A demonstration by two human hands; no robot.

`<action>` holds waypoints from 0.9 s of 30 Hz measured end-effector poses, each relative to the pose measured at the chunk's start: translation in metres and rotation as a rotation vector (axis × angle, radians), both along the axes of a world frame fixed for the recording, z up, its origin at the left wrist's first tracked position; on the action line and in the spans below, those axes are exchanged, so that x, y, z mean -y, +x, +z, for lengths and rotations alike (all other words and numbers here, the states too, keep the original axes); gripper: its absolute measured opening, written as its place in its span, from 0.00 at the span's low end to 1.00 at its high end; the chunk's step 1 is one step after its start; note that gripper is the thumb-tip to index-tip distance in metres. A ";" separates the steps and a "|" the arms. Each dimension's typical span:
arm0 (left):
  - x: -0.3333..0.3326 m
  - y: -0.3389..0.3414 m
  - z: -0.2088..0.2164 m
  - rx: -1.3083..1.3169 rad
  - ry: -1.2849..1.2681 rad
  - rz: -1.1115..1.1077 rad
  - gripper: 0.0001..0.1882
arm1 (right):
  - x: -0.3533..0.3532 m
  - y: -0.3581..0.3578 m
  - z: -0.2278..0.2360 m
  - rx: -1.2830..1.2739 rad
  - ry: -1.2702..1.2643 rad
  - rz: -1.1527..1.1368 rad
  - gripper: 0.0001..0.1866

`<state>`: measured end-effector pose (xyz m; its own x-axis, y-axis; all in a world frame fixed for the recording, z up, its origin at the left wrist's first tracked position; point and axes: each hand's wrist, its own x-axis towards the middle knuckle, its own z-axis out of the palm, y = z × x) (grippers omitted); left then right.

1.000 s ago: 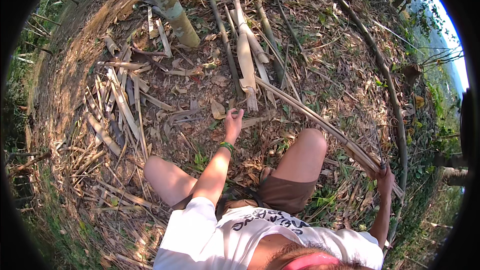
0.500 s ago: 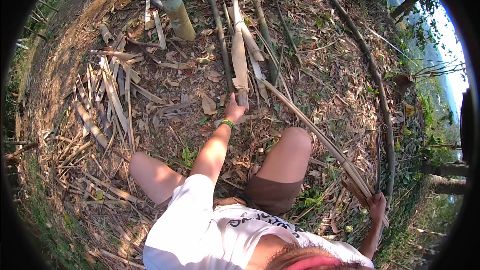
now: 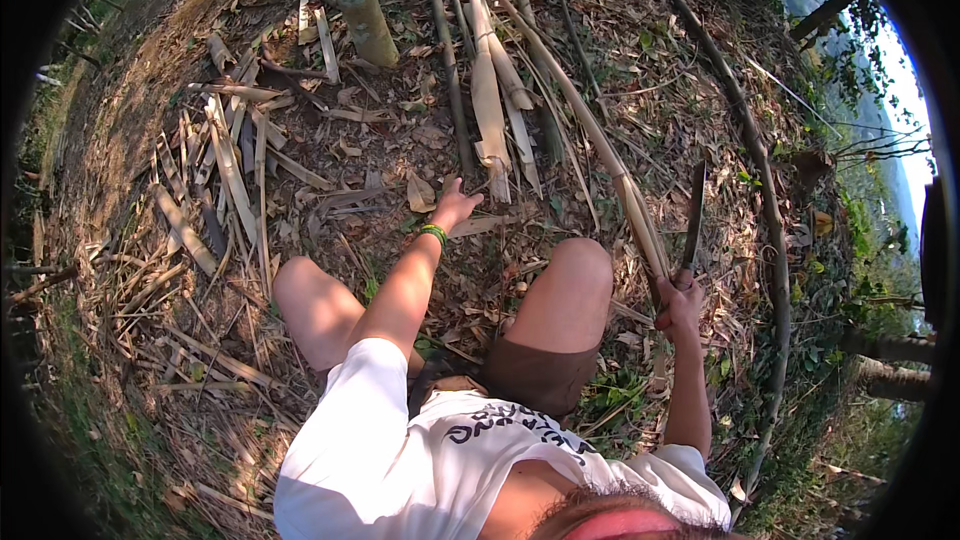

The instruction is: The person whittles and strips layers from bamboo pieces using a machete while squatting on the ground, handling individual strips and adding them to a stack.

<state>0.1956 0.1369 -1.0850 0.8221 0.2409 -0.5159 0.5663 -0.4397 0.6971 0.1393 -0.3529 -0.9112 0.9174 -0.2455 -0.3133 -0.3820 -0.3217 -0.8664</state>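
Note:
My right hand (image 3: 682, 302) is closed around the lower end of a long, pale split bamboo length (image 3: 624, 182) and the handle of a machete (image 3: 697, 215). The dark blade points away from me, beside the bamboo. The bamboo slants far and to the left, across the ground litter. My left hand (image 3: 457, 206) reaches forward with its fingers apart and nothing in it. It is just left of the near end of a pale bamboo sheath (image 3: 487, 115), which lies among other split pieces.
A heap of split bamboo pieces (image 3: 225, 160) lies to the left. A tree trunk (image 3: 358, 5) rises at the far left of centre. A long dark branch (image 3: 745, 125) curves along the right. Dry leaves cover the ground around my bent knees.
My right hand has come forward and to the left, carrying the bamboo and machete with it. My left hand has let go of the sheath's near end and shifted slightly left.

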 end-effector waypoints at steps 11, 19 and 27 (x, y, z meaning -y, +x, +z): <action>-0.065 -0.030 0.051 0.032 0.023 0.178 0.41 | -0.221 0.254 -0.038 0.063 0.023 0.173 0.21; -0.041 -0.036 -0.005 0.078 0.039 0.161 0.31 | -0.280 0.164 0.100 -0.059 0.562 0.410 0.18; -0.002 0.063 -0.055 0.208 0.315 0.256 0.36 | -0.272 0.088 0.104 0.016 0.698 0.192 0.14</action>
<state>0.2589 0.1384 -1.1402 0.7938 0.5689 -0.2150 0.5467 -0.5125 0.6622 0.2277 -0.0812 -0.8074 0.9299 0.1730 -0.3247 -0.3602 0.2481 -0.8993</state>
